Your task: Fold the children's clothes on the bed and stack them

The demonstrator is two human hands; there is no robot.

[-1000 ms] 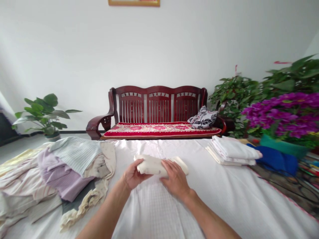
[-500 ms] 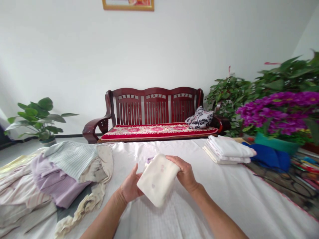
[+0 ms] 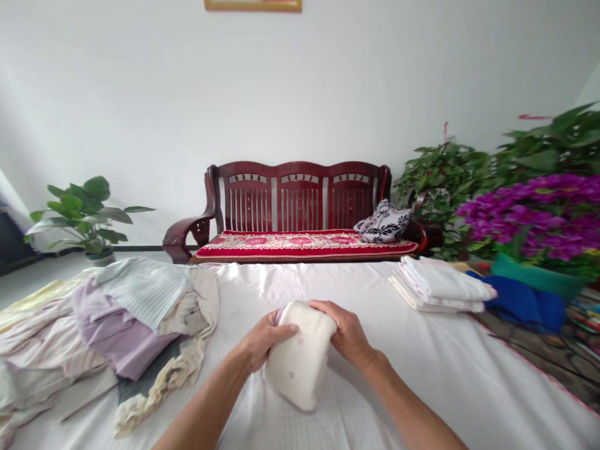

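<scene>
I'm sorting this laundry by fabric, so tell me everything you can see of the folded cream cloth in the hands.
The small cream folded cloth is a thick, soft-looking bundle with rounded edges and a few faint purple and grey spots; a lilac edge peeks out at its upper left. It hangs tilted over the white table cover. The left hand grips its upper left, the right hand its upper right.

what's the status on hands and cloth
Left hand, right hand both gripping small folded cream cloth over white sheet. Loose laundry pile left, folded white stack right, both clear of hands.
</scene>
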